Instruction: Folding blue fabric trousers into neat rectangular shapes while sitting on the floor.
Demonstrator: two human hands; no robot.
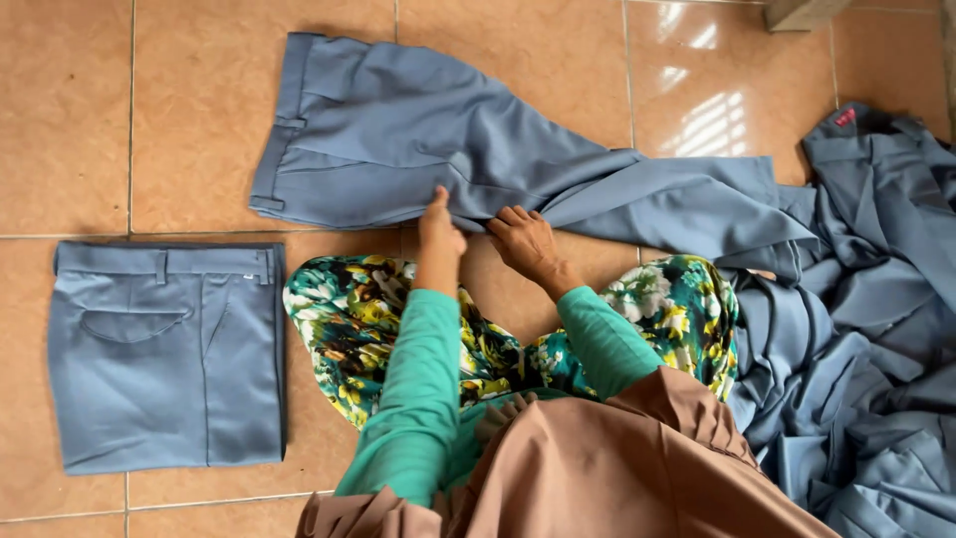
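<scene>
A pair of grey-blue trousers [418,139] lies spread on the tiled floor in front of me, waistband to the left, legs trailing right. My left hand [439,232] pinches the near edge of the trousers by the crotch seam. My right hand [522,242] rests beside it, fingers curled on the same edge of the fabric. Both arms wear green sleeves, and my crossed legs in floral cloth sit just below the hands.
A folded pair of matching trousers [167,354] lies on the floor at the left. A heap of more grey-blue garments [866,329] is piled at the right. A box corner [802,12] shows at the top right. Orange floor tiles [70,120] surround everything.
</scene>
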